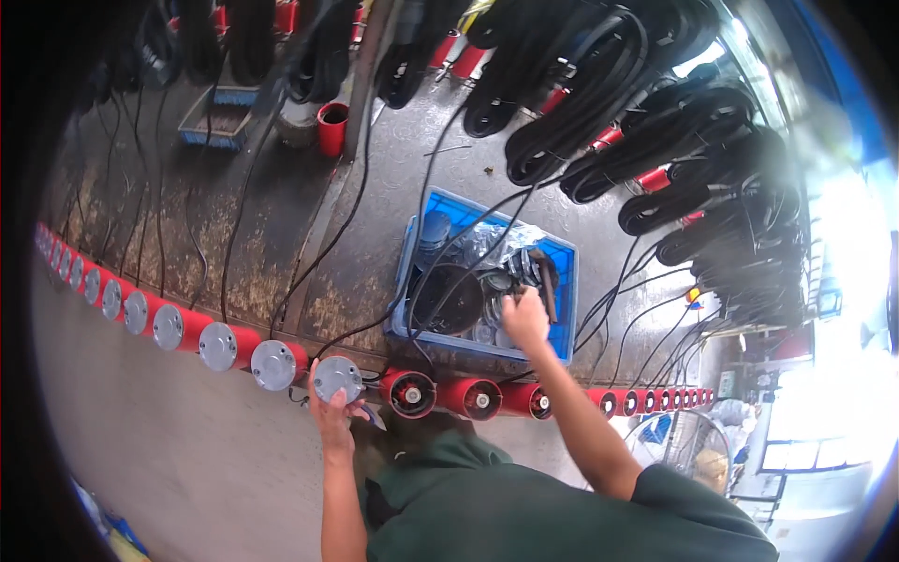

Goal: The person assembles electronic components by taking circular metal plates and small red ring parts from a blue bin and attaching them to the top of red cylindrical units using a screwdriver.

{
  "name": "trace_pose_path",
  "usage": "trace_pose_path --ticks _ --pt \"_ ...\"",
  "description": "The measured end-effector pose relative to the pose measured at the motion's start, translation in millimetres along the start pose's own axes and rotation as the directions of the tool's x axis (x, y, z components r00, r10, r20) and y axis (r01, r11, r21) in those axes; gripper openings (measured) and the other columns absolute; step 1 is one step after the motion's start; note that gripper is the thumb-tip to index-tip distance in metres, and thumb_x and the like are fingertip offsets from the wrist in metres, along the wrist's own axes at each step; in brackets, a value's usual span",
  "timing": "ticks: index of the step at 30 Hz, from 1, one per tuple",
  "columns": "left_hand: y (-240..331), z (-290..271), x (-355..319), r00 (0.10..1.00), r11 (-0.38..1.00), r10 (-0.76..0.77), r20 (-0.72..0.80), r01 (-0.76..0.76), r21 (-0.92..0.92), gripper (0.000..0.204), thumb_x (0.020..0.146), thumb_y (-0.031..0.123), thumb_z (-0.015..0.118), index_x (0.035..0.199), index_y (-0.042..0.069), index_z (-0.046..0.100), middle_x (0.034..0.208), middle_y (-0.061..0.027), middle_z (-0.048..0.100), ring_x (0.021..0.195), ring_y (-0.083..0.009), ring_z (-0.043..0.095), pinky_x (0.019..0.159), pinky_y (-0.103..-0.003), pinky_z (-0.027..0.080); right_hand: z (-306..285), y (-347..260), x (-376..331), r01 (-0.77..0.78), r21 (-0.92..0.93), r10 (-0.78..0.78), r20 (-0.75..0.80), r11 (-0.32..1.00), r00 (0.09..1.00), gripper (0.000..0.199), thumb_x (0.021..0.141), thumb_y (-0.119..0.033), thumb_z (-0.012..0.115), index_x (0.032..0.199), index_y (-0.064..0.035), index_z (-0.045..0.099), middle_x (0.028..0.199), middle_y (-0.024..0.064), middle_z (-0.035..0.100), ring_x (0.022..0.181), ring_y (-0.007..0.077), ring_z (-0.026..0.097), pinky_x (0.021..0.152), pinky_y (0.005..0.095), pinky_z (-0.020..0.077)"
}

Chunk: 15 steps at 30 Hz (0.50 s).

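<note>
My left hand [332, 412] holds the round grey end cap [336, 377] on a red cylindrical motor body at the bench's front edge. My right hand [524, 318] reaches into a blue plastic crate [565, 281], fingers closed among the parts inside; what it grips is hidden. The crate holds a black round part [448, 300], clear plastic bags and small metal pieces. To the right of the capped unit lie red cylinders with open ends [409, 391], [473, 398].
A row of red cylinders with grey caps [217, 347] runs left along the worn metal bench [281, 206]. Black cables trail from them to coiled bundles [581, 94] at the back. A red cup [331, 127] and a blue tray [217, 122] stand far left.
</note>
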<state>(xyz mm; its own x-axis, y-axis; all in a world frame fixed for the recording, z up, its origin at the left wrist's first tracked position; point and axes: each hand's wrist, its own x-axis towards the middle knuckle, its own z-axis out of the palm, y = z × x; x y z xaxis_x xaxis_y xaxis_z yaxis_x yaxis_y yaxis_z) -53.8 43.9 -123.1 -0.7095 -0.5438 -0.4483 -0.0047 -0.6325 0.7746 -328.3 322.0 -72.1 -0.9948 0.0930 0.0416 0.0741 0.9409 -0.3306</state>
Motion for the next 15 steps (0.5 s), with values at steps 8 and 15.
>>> trace_pose_path --ticks 8,15 --pt "13.7 20.3 -25.3 0.966 0.989 0.08 -0.244 -0.047 0.137 0.06 0.099 0.028 0.068 0.152 0.006 0.049 0.116 -0.0053 0.064 0.086 -0.012 0.06 0.073 -0.03 0.056 74.2 128.1 73.6 -0.224 0.012 0.223 0.043 0.975 0.974 0.056 0.098 -0.046 0.067 0.095 0.0098 0.075 0.087 0.0236 0.077 0.086 0.0354 0.078 0.079 0.0477 0.0591" --pt "75.2 118.4 -87.8 0.903 0.797 0.337 0.267 -0.424 0.43 0.036 0.101 0.011 0.069 0.133 0.0 0.057 0.11 -0.0056 0.057 0.088 -0.0118 0.057 0.077 -0.027 0.05 -97.9 15.5 -59.5 0.149 0.249 -0.152 -0.009 0.957 0.988 0.033 0.108 -0.026 0.059 0.13 -0.0029 0.062 0.081 0.0245 0.072 0.079 0.0473 0.071 0.071 0.0531 0.0522"
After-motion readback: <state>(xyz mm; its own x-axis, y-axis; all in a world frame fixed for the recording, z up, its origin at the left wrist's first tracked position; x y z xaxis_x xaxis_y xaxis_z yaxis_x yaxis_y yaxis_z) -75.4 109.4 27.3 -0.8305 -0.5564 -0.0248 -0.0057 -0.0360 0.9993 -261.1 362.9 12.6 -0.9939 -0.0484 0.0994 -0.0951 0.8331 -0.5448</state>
